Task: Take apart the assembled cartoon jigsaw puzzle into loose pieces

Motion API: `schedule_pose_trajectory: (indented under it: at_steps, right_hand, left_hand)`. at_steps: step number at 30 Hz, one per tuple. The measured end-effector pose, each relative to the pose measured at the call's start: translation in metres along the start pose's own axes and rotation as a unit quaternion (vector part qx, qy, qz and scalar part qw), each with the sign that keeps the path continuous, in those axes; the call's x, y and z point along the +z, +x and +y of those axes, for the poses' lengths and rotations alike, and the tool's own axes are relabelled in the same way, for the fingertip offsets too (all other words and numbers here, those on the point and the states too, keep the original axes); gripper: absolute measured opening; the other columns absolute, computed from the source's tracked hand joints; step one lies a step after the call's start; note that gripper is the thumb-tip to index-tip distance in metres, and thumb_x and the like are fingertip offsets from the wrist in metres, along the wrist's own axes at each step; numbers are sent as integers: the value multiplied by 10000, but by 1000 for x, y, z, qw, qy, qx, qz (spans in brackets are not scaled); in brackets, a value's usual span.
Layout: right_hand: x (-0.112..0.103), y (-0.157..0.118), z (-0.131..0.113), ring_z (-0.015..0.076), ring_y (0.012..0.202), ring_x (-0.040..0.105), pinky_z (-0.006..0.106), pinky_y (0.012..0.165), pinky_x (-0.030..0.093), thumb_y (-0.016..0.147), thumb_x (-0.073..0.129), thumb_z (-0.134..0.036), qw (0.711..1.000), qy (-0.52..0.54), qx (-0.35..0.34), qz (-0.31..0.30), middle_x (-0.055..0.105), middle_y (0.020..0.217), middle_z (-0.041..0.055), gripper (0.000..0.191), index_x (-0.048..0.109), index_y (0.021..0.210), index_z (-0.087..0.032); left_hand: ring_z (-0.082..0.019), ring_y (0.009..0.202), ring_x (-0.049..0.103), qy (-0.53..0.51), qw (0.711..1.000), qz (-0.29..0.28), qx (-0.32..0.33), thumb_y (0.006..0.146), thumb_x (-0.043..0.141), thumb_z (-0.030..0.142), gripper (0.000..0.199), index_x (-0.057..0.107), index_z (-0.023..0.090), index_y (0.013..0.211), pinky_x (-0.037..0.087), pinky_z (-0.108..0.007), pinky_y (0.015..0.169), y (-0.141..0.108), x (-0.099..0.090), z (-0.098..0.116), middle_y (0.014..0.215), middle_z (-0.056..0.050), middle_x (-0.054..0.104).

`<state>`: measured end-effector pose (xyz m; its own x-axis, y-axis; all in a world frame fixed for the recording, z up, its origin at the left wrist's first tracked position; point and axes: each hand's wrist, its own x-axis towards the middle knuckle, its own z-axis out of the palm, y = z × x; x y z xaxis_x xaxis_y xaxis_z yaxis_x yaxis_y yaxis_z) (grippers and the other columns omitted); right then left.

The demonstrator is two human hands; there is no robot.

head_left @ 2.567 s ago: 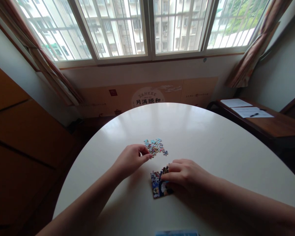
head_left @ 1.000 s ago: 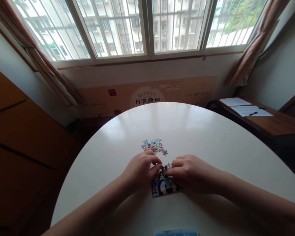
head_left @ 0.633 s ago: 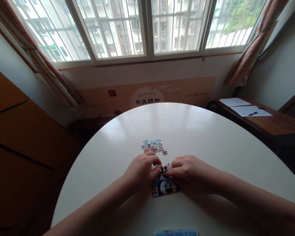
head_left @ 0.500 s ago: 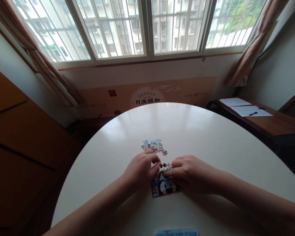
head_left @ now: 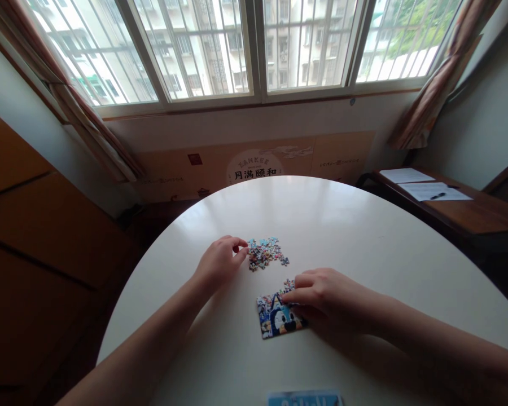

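Observation:
A small, partly assembled jigsaw puzzle [head_left: 279, 318] lies on the white table, showing a blue cartoon face along its near side. My right hand [head_left: 322, 293] rests on its right side, the fingers curled over the upper right part and hiding that corner. Farther off is a pile of loose puzzle pieces [head_left: 266, 252], many-coloured with some light blue. At the left edge of this pile is my left hand [head_left: 222, 259], thumb and index finger bent toward each other in a pinch. Whatever sits between those fingertips is too small to make out.
The round white table [head_left: 342, 220] curves away toward a barred window. A blue printed item [head_left: 305, 398] shows at the near edge of view. To the right, a wooden desk [head_left: 486, 211] bears papers [head_left: 436, 192] and a pen [head_left: 438, 196]. A brown cabinet [head_left: 34, 254] stands left.
My left hand has moved left and away from me, from the puzzle's top edge to the pile. A dark piece at that edge no longer shows there. My right hand has stayed on the puzzle.

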<state>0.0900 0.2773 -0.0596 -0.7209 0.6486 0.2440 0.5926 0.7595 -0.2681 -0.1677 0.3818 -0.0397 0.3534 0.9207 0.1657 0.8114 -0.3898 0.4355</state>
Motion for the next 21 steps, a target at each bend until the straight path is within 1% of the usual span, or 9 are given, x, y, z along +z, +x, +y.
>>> schedule_pose_trajectory:
  at_steps: [3,5,7,10,13,16,21]
  right_hand:
    - [3,2,-3,107,689,485,262,649,330,937,551,-258,1000,-8,0,0,623,863,2,264,666,1172,-286]
    - [4,3,-5,110,698,483,263,650,331,942,543,-263,1000,-17,-1,2,619,873,7,275,653,1194,-283]
    - [3,3,-7,114,712,484,265,657,340,942,550,-266,1000,-23,-3,3,617,892,16,294,633,1223,-272]
    - [-3,1,-6,122,737,497,274,669,360,952,533,-254,1000,-26,6,14,621,918,26,298,623,1236,-261]
    - [-11,-2,-1,130,758,515,286,680,378,975,512,-278,999,-26,21,28,625,910,32,235,665,1152,-255]
    - [-14,-4,3,141,802,539,298,714,402,949,571,-319,999,-23,24,18,639,934,26,175,691,1061,-256]
    - [-9,-3,-1,154,916,563,305,797,448,899,640,-320,1000,2,7,-13,650,1057,14,194,680,1079,-258]
  left_hand:
    - [-192,754,597,-1,1000,20,13,912,556,340,263,748,193,1016,461,-337,710,-3,-6,3,894,-60,679]
    - [-181,735,590,-9,999,31,32,914,556,334,256,749,197,1012,461,-329,709,-8,-10,8,885,-57,676]
    - [-172,722,585,-20,998,27,58,916,556,317,239,748,202,998,460,-320,701,-15,-10,17,879,-52,673]
    - [-166,733,593,-36,994,-13,103,928,545,288,221,747,206,960,464,-314,702,-25,-5,31,915,-51,675]
    - [-180,777,616,-37,989,-64,127,916,576,276,187,748,223,970,476,-328,729,-34,6,42,948,-46,677]
    - [-203,826,631,-25,987,-97,128,895,625,291,176,746,243,1014,490,-352,762,-39,16,47,964,-44,672]
    - [-207,828,639,-16,981,-131,140,863,656,267,197,741,250,1040,510,-359,778,-41,22,49,992,-42,662]
